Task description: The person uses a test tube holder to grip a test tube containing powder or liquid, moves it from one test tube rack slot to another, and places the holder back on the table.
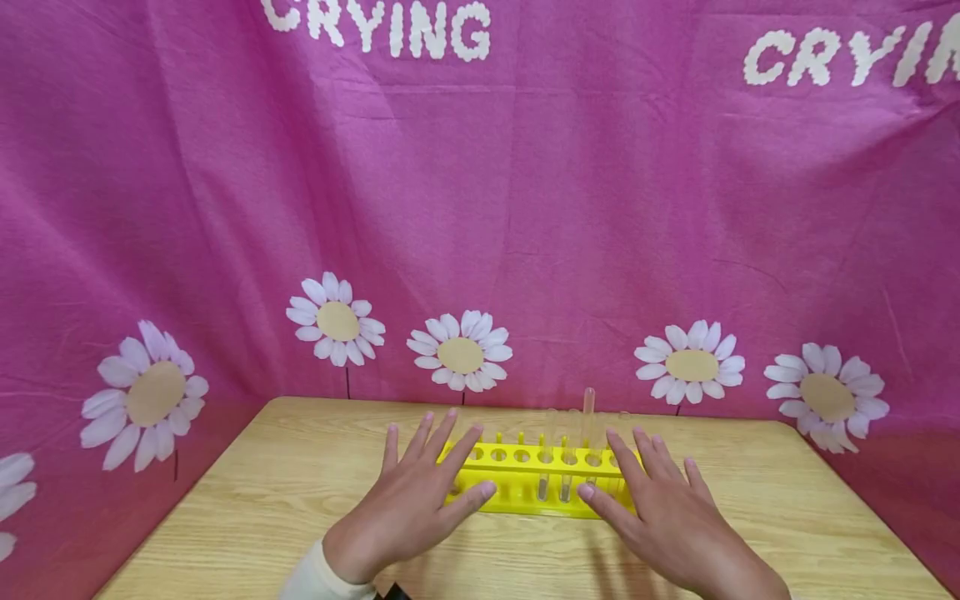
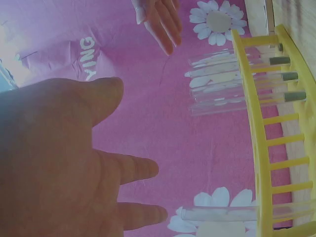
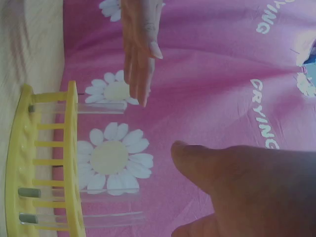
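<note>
A yellow test tube rack (image 1: pixel 517 507) stands on the table, several clear test tubes upright in its right half. Dark grey matter (image 2: pixel 295 96) fills the bottoms of some tubes (image 2: pixel 217 106). One tube (image 1: pixel 588 407) rises higher than its neighbours. At the rack's left end is a separate tube (image 2: pixel 217 213). My left hand (image 1: pixel 408 508), fingers spread, overlaps that left end in the head view. Opposite it, my right hand (image 1: pixel 675 521) overlaps the right end, also with spread fingers. In the wrist views both hands are raised apart from the rack and hold nothing.
The rack rests on a light wood table (image 1: pixel 247 492). Behind and along both sides hangs a pink cloth (image 1: pixel 517 208) with white daisies and lettering. Small yellow pegs (image 1: pixel 521 438) stick up along the rack's back.
</note>
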`<state>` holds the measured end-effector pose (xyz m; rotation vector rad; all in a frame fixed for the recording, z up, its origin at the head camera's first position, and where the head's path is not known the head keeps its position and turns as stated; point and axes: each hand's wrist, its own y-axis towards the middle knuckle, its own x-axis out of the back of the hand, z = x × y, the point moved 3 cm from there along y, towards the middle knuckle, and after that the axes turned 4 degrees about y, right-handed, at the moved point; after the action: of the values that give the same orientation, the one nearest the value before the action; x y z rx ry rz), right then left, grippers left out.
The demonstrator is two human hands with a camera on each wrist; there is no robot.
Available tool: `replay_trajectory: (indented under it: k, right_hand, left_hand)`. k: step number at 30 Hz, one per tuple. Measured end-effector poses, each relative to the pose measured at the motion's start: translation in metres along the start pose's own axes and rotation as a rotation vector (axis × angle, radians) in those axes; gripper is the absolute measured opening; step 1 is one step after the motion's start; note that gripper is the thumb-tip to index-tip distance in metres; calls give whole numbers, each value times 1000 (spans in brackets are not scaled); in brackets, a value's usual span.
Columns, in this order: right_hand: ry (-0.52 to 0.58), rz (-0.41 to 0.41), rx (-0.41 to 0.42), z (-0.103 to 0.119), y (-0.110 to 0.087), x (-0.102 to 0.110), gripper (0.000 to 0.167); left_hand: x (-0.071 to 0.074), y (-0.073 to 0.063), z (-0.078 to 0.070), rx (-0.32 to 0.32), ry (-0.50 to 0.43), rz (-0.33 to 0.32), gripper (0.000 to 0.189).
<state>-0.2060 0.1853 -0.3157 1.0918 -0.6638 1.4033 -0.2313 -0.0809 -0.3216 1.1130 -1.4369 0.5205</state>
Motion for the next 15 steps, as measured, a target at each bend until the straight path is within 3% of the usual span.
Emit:
replay_trajectory:
  k: [6, 15]
  right_hand:
    - [2, -29, 8, -6, 3, 4, 91]
    - [10, 5, -23, -14, 5, 4, 94]
  left_hand:
    - [1, 3, 6, 16, -5, 1, 73]
    - [0, 5, 13, 42, -8, 12, 74]
